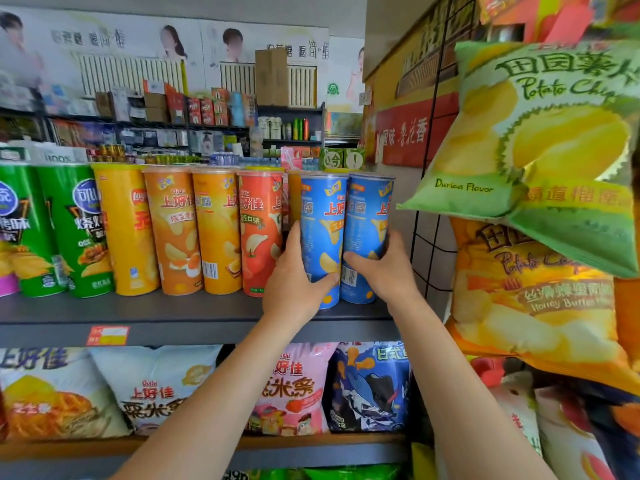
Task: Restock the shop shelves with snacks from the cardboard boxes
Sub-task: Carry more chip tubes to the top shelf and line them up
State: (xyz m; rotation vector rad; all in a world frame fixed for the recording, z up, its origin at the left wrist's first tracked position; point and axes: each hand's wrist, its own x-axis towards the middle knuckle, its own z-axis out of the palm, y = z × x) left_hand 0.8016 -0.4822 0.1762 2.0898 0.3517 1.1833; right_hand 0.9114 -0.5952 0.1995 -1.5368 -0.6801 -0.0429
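Head view, top shelf [194, 315], right end: two blue chip canisters, upright and touching; left hand [294, 282] wraps the left blue canister [320, 237], right hand [384, 271] wraps the right blue canister [369, 233], each grip low, probably to seat them steadily. Adjoining stock: red canister [259, 233] just beside, labels facing outward. No cardboard box in view.

A small grocery shop is showing itself in every corner: tall crisp tubes [214, 230] are standing in a row on a grey shelf [166, 317] that is carrying a red and yellow price tag [108, 335], snack bags [156, 389] are filling the tier below, and potato chip bags [540, 133] are hanging on a wire rack [433, 237] at the right. Behind, further shelves [207, 126] are holding boxed goods and bottles beneath advertising posters [104, 36] on the wall.
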